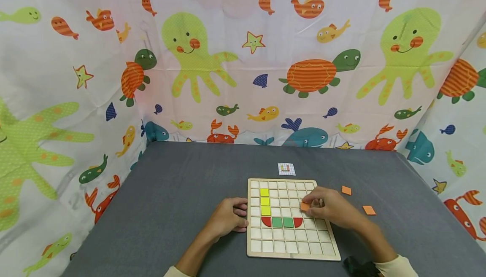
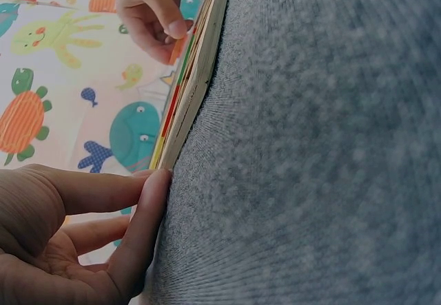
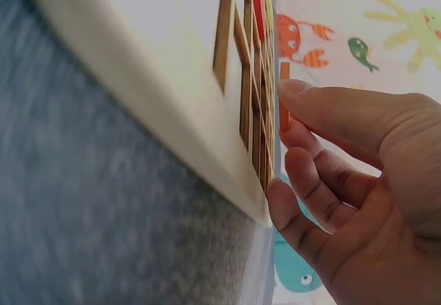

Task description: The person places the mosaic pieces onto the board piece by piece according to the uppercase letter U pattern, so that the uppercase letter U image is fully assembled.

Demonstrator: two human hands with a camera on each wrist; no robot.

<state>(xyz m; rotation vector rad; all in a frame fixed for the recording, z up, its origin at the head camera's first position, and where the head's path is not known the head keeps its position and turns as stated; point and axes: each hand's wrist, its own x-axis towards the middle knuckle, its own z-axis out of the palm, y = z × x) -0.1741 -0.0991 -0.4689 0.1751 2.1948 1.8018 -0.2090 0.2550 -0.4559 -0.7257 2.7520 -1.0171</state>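
A wooden grid board [image 1: 292, 256] lies on the grey cloth. Three yellow square tiles [image 1: 265, 201] form a column on it; below them runs a row of two green squares [image 1: 282, 222] between two red quarter-round tiles [image 1: 298, 222]. My right hand [image 1: 332, 205] pinches an orange square tile [image 1: 304, 206] between thumb and finger, over the board's right side. Seen edge-on in the right wrist view, that orange tile [image 3: 284, 98] stands upright beside the grid. With thumb and fingertips, my left hand [image 1: 228, 218] touches the board's left edge.
Two more orange tiles, one nearer the board [image 1: 346, 190] and one farther right [image 1: 368, 210], lie on the cloth. Behind the board is a small printed pattern card [image 1: 286, 169]. A sea-animal curtain [image 1: 243, 66] surrounds the table. Something dark [image 1: 358, 266] sits by the right sleeve.
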